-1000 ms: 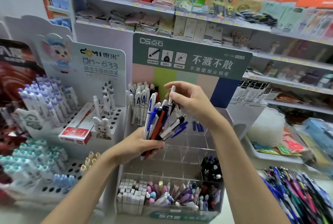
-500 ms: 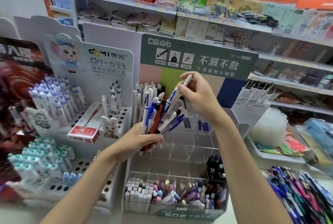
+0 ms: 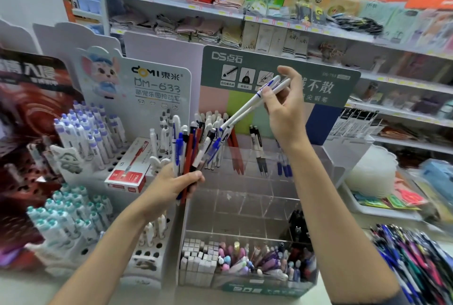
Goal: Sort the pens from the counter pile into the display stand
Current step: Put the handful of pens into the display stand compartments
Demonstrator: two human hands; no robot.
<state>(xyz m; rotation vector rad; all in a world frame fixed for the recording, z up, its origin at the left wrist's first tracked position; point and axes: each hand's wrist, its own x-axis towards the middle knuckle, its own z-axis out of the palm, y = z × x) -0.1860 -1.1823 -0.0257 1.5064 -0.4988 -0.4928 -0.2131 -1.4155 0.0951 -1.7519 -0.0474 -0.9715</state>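
My left hand (image 3: 175, 183) grips a bunch of pens (image 3: 193, 150), white, blue and red, held upright in front of the clear acrylic display stand (image 3: 245, 197). My right hand (image 3: 284, 106) pinches two white pens with blue trim (image 3: 247, 106) near their upper ends, lifted high; their tips slant down-left toward the bunch. The stand's back row holds white pens (image 3: 212, 121), red ones, black-and-white ones (image 3: 257, 147) and blue ones (image 3: 284, 168). The counter pile of mixed pens (image 3: 414, 260) lies at the lower right.
A white DOMI stand (image 3: 157, 113) with purple-capped pens (image 3: 88, 135) and a red box (image 3: 130, 170) stands left. Teal-capped pens (image 3: 68, 216) fill a lower rack. The stand's front bin holds erasers and pastel pens (image 3: 245, 263). A white tray (image 3: 377, 209) and store shelves (image 3: 269, 25) lie behind.
My right hand has drawn two white pens up and to the right, out of the bunch. My left hand stays on the bunch; the view has shifted slightly.
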